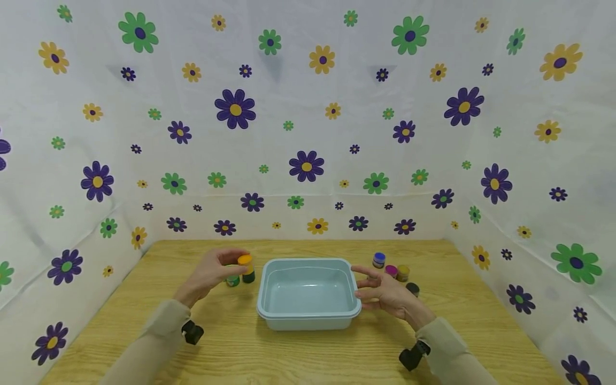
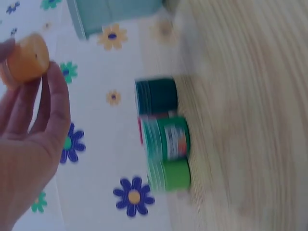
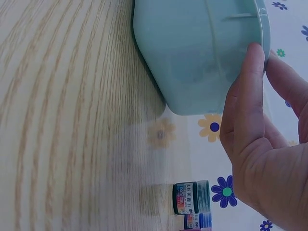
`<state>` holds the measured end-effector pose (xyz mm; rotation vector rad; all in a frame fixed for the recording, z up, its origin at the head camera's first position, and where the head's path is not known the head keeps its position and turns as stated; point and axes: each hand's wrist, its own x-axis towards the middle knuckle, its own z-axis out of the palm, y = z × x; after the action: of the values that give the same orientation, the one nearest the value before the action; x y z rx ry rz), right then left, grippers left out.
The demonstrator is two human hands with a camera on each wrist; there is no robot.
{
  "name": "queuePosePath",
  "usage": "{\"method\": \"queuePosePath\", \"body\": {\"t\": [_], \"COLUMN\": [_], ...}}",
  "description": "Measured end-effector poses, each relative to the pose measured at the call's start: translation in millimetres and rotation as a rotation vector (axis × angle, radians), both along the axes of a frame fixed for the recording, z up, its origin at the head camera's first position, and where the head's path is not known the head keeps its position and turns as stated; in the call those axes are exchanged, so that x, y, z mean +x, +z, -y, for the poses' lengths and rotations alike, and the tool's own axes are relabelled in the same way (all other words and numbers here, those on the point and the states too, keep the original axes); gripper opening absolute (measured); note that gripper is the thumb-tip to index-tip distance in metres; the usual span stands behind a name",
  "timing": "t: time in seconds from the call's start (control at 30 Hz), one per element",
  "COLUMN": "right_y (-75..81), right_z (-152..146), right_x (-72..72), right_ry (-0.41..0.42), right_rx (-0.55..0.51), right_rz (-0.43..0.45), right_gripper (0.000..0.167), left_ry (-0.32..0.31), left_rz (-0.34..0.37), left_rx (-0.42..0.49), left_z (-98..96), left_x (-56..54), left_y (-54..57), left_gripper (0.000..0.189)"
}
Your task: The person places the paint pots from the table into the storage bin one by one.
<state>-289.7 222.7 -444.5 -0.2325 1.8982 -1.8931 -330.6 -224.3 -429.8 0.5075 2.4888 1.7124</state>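
Note:
My left hand point(image 1: 212, 272) pinches an orange paint jar point(image 2: 31, 60) between thumb and fingers, raised above the table left of the basin. Under it stand a dark green jar point(image 2: 158, 96), a green jar point(image 2: 168, 139) and a light green jar point(image 2: 177, 174); a sliver of a red jar point(image 2: 146, 129) peeks out behind them. A light blue plastic basin point(image 1: 308, 314) sits upright mid-table. My right hand point(image 1: 385, 295) holds its right rim, with fingertips at the outer wall and another digit behind the rim in the right wrist view.
Right of the basin stand a blue jar point(image 1: 379, 260), a magenta jar point(image 1: 391, 271), a yellow jar point(image 1: 403, 273) and a dark jar point(image 1: 412, 289). White flowered cloth point(image 1: 308, 117) encloses the wooden table point(image 1: 231, 347) at the back and sides.

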Motion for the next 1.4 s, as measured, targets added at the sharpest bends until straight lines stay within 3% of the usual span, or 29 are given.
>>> {"method": "queuePosePath", "body": {"t": [0.17, 0.5, 0.73, 0.9, 1.4], "right_y": [0.4, 0.7, 0.2, -1.1, 1.2], "right_z": [1, 2, 1, 0, 2], "right_x": [-0.2, 2.1, 2.0, 1.4, 0.4], "right_ry": [-0.011, -0.015, -0.001, -0.004, -0.008], "right_rx": [0.013, 0.012, -0.005, -0.001, 0.013], "right_rz": [0.002, 0.016, 0.008, 0.006, 0.006], "right_gripper": [0.077, 0.076, 0.076, 0.076, 0.076], "left_ry": [0.061, 0.010, 0.007, 0.041, 0.044], "left_rz": [0.046, 0.122, 0.127, 0.135, 0.133], "left_rx": [0.073, 0.090, 0.082, 0.073, 0.033], "left_z": [-25.1, -72.5, -92.4, -104.3, -124.8], "left_x": [8.3, 22.2, 20.2, 20.0, 14.9], "left_y": [8.9, 14.0, 13.6, 13.0, 11.3], "left_gripper": [0.055, 0.047, 0.044, 0.042, 0.043]}}
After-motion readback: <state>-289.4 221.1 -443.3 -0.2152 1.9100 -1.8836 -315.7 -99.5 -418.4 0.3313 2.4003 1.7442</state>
